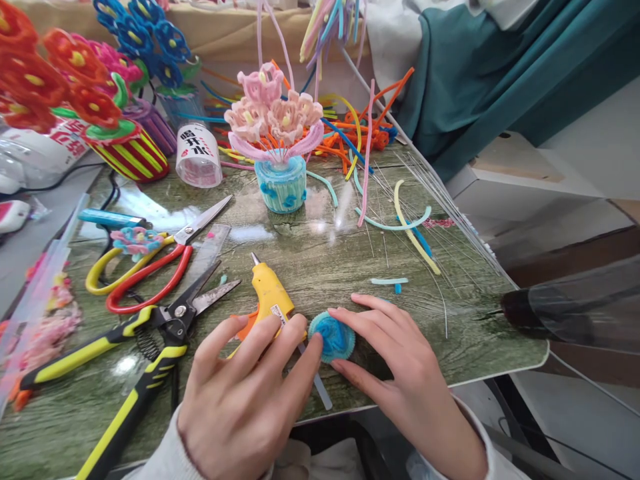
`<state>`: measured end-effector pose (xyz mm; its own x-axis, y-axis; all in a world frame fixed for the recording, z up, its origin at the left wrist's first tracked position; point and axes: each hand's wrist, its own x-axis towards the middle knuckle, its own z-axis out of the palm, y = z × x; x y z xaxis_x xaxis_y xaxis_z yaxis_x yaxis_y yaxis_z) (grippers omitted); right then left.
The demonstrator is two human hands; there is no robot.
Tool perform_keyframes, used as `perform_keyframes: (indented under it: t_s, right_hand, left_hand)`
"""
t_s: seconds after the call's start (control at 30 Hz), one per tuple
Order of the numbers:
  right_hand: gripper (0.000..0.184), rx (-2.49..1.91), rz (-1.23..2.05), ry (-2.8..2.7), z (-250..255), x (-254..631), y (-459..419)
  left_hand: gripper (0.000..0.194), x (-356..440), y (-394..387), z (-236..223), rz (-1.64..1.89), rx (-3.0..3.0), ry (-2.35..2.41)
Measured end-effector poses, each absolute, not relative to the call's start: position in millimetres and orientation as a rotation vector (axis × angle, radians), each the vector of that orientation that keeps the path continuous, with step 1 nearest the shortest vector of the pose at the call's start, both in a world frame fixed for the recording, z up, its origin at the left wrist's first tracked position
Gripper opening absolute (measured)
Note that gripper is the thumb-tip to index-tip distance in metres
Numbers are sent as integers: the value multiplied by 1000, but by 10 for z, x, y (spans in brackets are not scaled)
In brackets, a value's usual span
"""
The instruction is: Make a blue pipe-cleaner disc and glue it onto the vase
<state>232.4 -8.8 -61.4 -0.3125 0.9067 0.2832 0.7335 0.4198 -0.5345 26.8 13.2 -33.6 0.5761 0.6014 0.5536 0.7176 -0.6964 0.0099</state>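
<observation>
- Your right hand (400, 367) has the blue round piece (332, 337) lightly between thumb and fingers, the fingers curved round its rim and little open; keep that pressure gentle, since the fuzzy material looks easy to squash.
- Your left hand (250, 387) is half curled, its index fingertip at the piece's left edge; whether the other fingers grip the yellow glue gun (270, 287) beneath them, you cannot tell from here.
- The piece sits near the table's front edge, between your hands; turning it by the rim should leave its coiled face undisturbed.
- Mind the gun's nozzle, which points away from you, and the glue stick (323, 390) jutting from its back; treat the tip as possibly hot.
- The wood-patterned table (305, 267) carries open pruning shears (183, 313) and scissors (183, 240) to your left.
- Beyond stands a light-blue pot (281, 190) of pink flowers (261, 83), with orange stems (340, 147) heaped behind.
- A teal cloth (450, 80) hangs at the right, above a white box (525, 180).
</observation>
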Motion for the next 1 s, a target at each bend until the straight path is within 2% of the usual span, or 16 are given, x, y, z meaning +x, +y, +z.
perform_keyframes:
  t_s: [0.47, 0.7, 1.0]
  right_hand:
    - [43, -1396, 431, -2122, -603, 2318, -105]
    - [50, -1407, 408, -2142, -569, 2294, -89]
    - [48, -1395, 447, -2163, -546, 2298, -86]
  left_hand:
    - [19, 259, 143, -280, -783, -2642, -1089]
    - [12, 236, 142, -286, -844, -2640, -1131]
    - [16, 284, 142, -296, -759, -2661, -1071]
